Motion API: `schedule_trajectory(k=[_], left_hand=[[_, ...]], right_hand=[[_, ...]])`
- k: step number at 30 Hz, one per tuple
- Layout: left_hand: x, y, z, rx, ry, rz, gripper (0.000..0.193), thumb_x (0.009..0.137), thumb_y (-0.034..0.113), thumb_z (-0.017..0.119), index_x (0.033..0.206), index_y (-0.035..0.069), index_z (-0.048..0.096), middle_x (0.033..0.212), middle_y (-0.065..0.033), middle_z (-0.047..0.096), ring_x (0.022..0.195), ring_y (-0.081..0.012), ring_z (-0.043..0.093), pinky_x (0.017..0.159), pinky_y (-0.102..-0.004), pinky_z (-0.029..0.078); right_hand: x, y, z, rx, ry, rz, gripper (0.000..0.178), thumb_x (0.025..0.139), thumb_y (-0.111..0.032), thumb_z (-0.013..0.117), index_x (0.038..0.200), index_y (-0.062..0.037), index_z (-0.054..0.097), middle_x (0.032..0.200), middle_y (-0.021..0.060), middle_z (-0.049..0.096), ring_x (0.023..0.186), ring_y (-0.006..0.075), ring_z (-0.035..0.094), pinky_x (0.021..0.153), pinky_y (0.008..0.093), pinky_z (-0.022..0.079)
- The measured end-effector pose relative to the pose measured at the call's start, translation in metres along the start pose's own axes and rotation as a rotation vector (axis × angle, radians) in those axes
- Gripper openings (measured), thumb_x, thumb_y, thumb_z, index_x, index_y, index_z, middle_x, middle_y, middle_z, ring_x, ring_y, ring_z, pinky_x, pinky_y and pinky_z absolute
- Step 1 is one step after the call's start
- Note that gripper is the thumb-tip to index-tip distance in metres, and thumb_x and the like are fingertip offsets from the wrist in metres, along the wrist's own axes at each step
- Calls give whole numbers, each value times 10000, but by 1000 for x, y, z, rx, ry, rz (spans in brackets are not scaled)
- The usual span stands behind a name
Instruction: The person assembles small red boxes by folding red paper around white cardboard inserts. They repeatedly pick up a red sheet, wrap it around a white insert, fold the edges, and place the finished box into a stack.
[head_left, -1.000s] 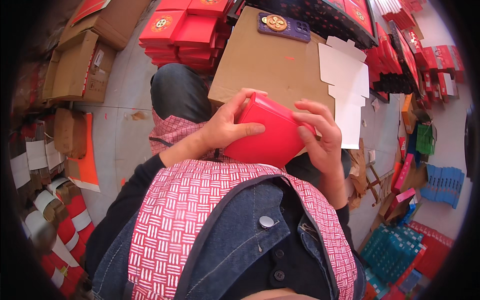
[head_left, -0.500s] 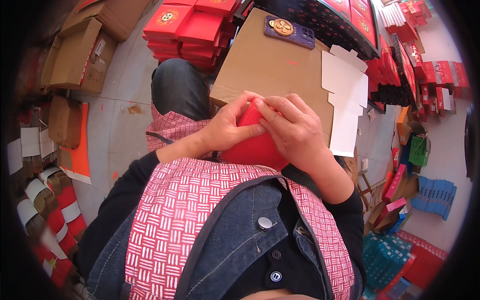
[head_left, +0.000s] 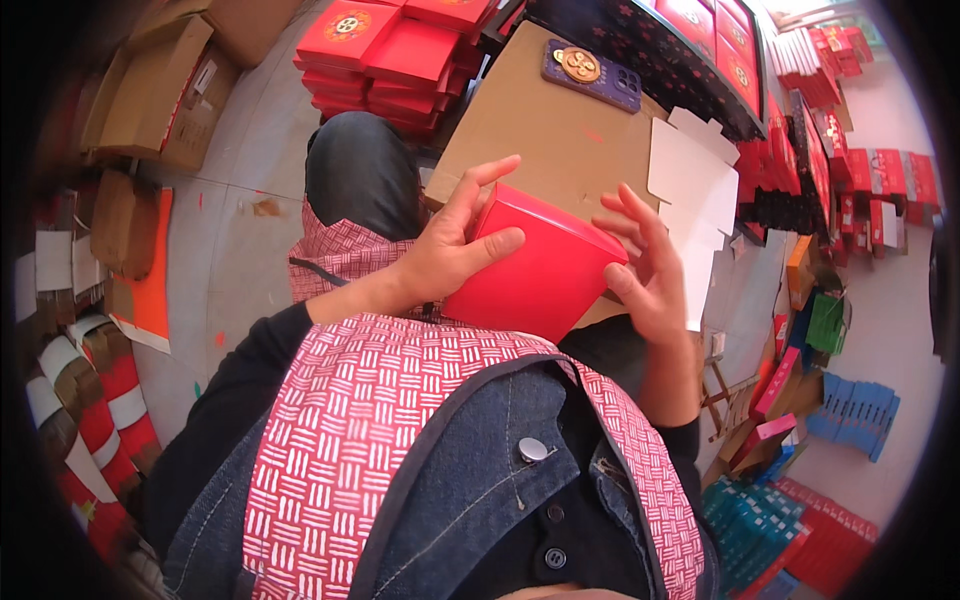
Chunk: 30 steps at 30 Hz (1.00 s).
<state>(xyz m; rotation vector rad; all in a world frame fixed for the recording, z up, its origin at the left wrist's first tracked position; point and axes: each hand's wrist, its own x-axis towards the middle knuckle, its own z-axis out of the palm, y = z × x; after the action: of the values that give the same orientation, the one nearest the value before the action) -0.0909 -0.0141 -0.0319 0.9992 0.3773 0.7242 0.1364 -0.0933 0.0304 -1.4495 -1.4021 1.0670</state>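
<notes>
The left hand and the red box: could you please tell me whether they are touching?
Touching. The head view shows the left hand gripping the red box, its thumb lying flat across the box's top face.

Pretty tight here. The red box (head_left: 540,270) sits between both hands right over the near edge of the cardboard sheet (head_left: 530,130), blocking that edge. The sheet's middle is bare, so there's room to reach in. A purple phone (head_left: 592,72) takes the far edge, white die-cut blanks (head_left: 695,190) cover the right edge, and stacked red boxes (head_left: 390,50) crowd the far left corner
</notes>
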Motion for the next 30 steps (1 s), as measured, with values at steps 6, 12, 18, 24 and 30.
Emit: schedule_trajectory(k=[6,12,18,24,30], left_hand=[[-3,-13,7,397,-34,20,638,965,101,497,1490,85,136,1335,-127,431,1220,-180,426,1039,-305,324],[0,-23,6,222,33,-3,654,969,240,531,1488,78,169,1397,-147,379,1268,-247,424,1054,-337,329],[14,26,-6,-424,91,-380,848,918,660,344,1445,2,254,1426,-169,390,1269,-263,456,1006,-382,418],[35,41,-51,-475,52,-295,542,870,135,582,1328,-57,364,1280,-201,509,1189,-263,528,997,-390,450],[21,63,-79,-293,225,81,707,834,5,584,1456,15,248,1352,-135,430,1242,-225,459,1045,-362,398]], right_hand=[[-32,52,65,185,499,-63,403,936,-135,563,1288,11,434,1250,139,508,1138,205,492,995,325,372],[-24,39,60,135,511,-1,318,920,-147,596,1172,15,490,1209,141,522,1063,220,528,930,335,418],[3,-17,30,-476,408,-1001,275,775,-107,688,1032,-71,598,1116,145,577,977,325,589,767,385,528],[32,-39,30,-699,-137,-1223,267,717,-144,707,968,-86,638,1159,84,576,1078,326,579,902,444,491],[51,-7,61,417,288,-83,770,818,-136,690,1419,-4,228,1229,152,551,1147,270,540,967,386,438]])
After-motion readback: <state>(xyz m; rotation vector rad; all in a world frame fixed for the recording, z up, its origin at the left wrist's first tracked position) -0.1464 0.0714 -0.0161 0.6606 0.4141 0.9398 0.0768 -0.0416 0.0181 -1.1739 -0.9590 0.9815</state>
